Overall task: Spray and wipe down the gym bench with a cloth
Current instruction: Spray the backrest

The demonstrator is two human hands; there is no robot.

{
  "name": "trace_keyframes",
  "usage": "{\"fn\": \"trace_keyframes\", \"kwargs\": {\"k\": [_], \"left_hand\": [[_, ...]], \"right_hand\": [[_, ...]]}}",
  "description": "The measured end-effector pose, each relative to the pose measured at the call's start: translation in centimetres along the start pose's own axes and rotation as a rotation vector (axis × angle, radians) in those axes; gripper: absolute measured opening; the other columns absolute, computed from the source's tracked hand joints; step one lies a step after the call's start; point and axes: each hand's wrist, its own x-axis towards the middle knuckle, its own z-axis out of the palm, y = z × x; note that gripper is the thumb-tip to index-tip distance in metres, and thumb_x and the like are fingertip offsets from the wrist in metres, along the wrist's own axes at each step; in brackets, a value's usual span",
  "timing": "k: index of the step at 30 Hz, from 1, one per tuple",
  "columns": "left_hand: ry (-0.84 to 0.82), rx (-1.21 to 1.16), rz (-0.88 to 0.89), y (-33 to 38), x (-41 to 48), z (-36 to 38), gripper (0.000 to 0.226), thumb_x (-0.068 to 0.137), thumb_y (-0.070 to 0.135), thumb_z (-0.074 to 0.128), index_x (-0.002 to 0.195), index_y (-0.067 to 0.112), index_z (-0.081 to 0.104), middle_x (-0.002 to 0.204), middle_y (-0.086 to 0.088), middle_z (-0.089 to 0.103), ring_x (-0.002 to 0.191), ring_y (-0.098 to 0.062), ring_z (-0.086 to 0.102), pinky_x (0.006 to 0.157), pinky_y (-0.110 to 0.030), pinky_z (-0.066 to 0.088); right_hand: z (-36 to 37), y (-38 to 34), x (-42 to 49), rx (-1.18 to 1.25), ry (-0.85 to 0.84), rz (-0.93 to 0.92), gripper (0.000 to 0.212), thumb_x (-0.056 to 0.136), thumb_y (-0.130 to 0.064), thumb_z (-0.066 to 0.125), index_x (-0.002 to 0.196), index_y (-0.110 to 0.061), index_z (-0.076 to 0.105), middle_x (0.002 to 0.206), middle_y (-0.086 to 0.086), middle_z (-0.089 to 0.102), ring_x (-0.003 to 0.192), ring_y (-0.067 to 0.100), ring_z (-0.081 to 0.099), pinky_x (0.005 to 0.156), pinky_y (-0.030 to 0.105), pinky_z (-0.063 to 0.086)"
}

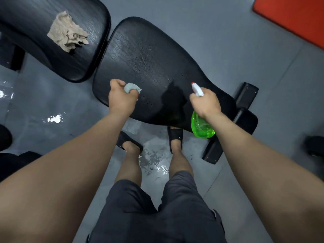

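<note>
Black grained vinyl bench pad [157, 67] beaded with droplets, my left hand [121, 98] curled tight round balled grey-blue cloth [132, 88], my right hand [206, 102] clamped on translucent green plastic spray bottle [201, 127]

We find the desk [154, 64] open across its middle and far end, its top only beaded with wet. Between our left grip [121, 99], balled round a cloth [131, 88] at the near-left edge, and our right grip [206, 102], holding the bottle [201, 127] at the near-right edge, a free lane runs toward the far end. To the far left a second pad [35, 50] stands just beside the desk, a narrow gap between them, and a crumpled rag [67, 32] lies on it. Right of the desk the black frame [245, 97] juts out low. Beyond it the floor [228, 41] lies open up to the red mat [294, 16].
</note>
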Motion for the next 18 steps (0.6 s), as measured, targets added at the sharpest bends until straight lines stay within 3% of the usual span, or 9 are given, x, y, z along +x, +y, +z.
{"fn": "trace_keyframes", "kwargs": {"k": [3,5,7,10,12,15,18], "left_hand": [[-0.004,-0.022,-0.046,-0.3,-0.8,-0.4,0.046,0.091,0.019,0.066,0.133,0.014,0.047,0.113,0.001,0.053,0.098,-0.017,0.058,0.083,-0.031,0.052],[0.011,-0.039,-0.104,-0.7,-1.4,-1.1,0.043,0.091,0.021,0.064,0.132,0.018,0.051,0.121,-0.001,0.057,0.104,-0.020,0.061,0.088,-0.036,0.056],[0.039,-0.070,-0.163,-1.5,-2.1,-1.7,0.037,0.091,0.019,0.061,0.128,0.020,0.056,0.115,0.001,0.060,0.098,-0.018,0.063,0.081,-0.032,0.055],[0.083,-0.134,-0.206,-2.3,-3.0,-2.5,0.020,0.095,0.016,0.055,0.114,0.020,0.060,0.090,0.012,0.057,0.076,-0.007,0.057,0.059,-0.015,0.047],[0.104,-0.194,-0.230,-2.8,-3.5,-2.8,0.016,0.096,0.014,0.051,0.108,0.018,0.061,0.084,0.008,0.059,0.068,-0.010,0.055,0.050,-0.012,0.044],[0.126,-0.305,-0.276,-3.8,-4.2,-3.3,0.019,0.094,0.013,0.048,0.104,0.018,0.063,0.084,-0.001,0.064,0.065,-0.016,0.055,0.056,-0.024,0.046],[0.132,-0.338,-0.276,-4.6,-5.2,-3.5,0.020,0.094,0.013,0.046,0.103,0.022,0.063,0.080,0.000,0.063,0.058,-0.014,0.052,0.055,-0.024,0.045]], "right_hand": [[0.4,-0.4,-1.1,-0.028,-0.072,-0.065,0.017,0.084,-0.031,0.049,0.074,-0.017,0.052,0.081,0.000,0.061,0.077,0.030,0.058,0.066,0.035,0.046],[1.0,-1.6,-1.8,-0.080,-0.113,-0.119,0.018,0.083,-0.030,0.048,0.070,-0.019,0.050,0.080,0.000,0.061,0.075,0.030,0.057,0.063,0.034,0.044],[1.9,-2.9,-2.6,-0.128,-0.168,-0.180,0.016,0.082,-0.030,0.048,0.070,-0.020,0.051,0.081,-0.001,0.062,0.075,0.028,0.058,0.062,0.033,0.043],[3.2,-4.4,-3.4,-0.166,-0.243,-0.231,0.015,0.083,-0.033,0.049,0.075,-0.021,0.054,0.082,-0.003,0.062,0.075,0.025,0.061,0.061,0.032,0.042],[3.7,-5.3,-3.8,-0.211,-0.244,-0.242,0.018,0.082,-0.034,0.049,0.074,-0.020,0.055,0.080,-0.002,0.062,0.075,0.026,0.061,0.060,0.032,0.040],[4.0,-6.4,-4.5,-0.266,-0.231,-0.274,0.020,0.084,-0.034,0.048,0.077,-0.018,0.058,0.080,-0.003,0.061,0.073,0.025,0.060,0.060,0.031,0.040],[4.4,-7.2,-5.2,-0.251,-0.218,-0.326,0.017,0.087,-0.034,0.048,0.081,-0.020,0.056,0.085,-0.002,0.060,0.079,0.029,0.059,0.065,0.034,0.042]]}}
